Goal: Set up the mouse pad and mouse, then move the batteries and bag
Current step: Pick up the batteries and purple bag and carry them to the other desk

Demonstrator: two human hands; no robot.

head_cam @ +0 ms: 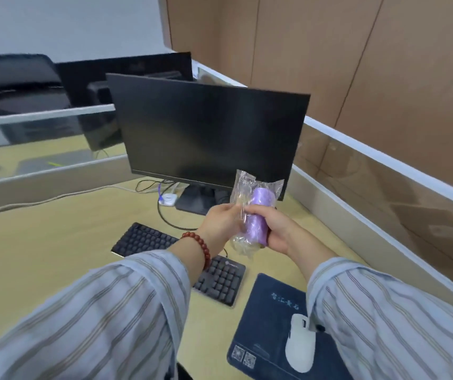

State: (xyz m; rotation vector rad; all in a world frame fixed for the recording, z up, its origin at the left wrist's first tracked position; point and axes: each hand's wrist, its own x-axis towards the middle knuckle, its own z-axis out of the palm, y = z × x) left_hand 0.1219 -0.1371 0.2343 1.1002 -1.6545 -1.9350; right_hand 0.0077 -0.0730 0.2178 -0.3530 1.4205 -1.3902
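Both hands hold a clear plastic bag (243, 187) with a purple roll (258, 215) inside, lifted in front of the monitor. My left hand (219, 222) pinches the bag's left side. My right hand (273, 231) wraps around the purple roll through the plastic. Down on the desk at the lower right lies a dark blue mouse pad (263, 319), and a white mouse (300, 344) rests on it, partly behind my right sleeve. No batteries are visible.
A black monitor (208, 135) stands at the back of the wooden desk (55, 242), with a black keyboard (143, 239) in front of it and cables and a white hub (168, 199) by its stand. Glass partitions (384, 193) border the desk at right and back.
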